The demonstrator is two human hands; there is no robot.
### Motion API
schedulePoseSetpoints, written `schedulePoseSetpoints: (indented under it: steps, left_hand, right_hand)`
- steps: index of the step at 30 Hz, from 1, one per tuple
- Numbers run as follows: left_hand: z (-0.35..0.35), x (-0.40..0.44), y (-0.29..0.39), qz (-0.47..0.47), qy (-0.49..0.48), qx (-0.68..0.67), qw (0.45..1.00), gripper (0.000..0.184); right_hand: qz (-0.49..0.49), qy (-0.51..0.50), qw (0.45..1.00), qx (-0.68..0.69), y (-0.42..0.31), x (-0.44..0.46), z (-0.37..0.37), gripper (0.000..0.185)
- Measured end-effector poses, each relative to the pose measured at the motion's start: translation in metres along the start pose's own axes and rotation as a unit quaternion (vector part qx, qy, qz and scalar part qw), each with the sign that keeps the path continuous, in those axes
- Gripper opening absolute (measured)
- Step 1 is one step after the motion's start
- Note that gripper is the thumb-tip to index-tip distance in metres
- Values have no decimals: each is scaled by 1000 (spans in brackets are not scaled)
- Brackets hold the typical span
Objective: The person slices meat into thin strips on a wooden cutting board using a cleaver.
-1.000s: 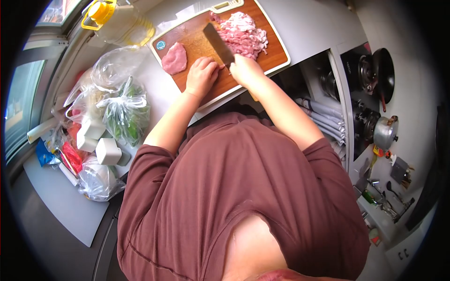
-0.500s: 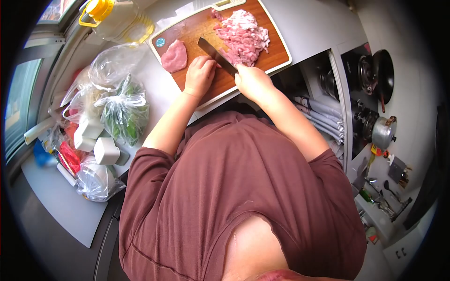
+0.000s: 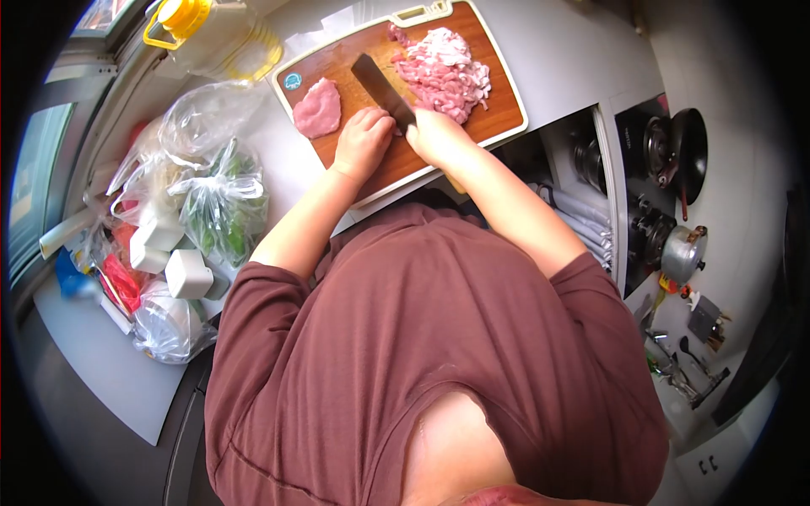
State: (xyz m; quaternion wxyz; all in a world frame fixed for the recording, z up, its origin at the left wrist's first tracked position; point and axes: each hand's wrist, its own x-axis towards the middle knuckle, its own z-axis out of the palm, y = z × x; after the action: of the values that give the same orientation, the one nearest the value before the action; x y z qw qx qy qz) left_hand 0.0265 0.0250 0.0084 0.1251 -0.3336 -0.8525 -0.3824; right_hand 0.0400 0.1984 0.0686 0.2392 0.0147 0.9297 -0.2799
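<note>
In the head view, my right hand (image 3: 439,137) is gripping the knife (image 3: 380,88). My left hand (image 3: 364,145) is curling beside the blade; whether it is pinching anything, I cannot tell. The meat slab (image 3: 317,110) and cut strips (image 3: 447,80) are lying on the board (image 3: 504,97). Tucking fingertips back is keeping slicing safer. My right hand is sitting nearer my left than half a second ago.
</note>
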Motion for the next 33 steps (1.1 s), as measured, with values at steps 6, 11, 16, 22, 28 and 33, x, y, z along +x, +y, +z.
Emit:
schedulePoseSetpoints:
  steps: [6,11,16,22,28,33]
  left_hand:
    - [1,-2,1,-5,-14,13,1000,18]
    - [-6,-1,4,-41,15,-54,998,14]
    - [-13,2,8,8,-8,-50,999,14]
    - [-3,-5,0,15,-16,-13,1000,15]
    - [-1,-5,-3,20,-11,-13,1000,17]
    - [-2,-5,-1,13,-8,-14,1000,15]
  right_hand:
    - [19,36,999,18,-3,6,-13,30]
    - [36,60,997,10,-6,-32,-31,26]
    - [36,29,999,-14,-11,-48,-25,25]
    - [34,4,998,-43,-16,-47,-24,24]
    - [39,36,997,-48,-21,-5,-2,28]
    - [56,38,997,-27,-19,8,-11,32]
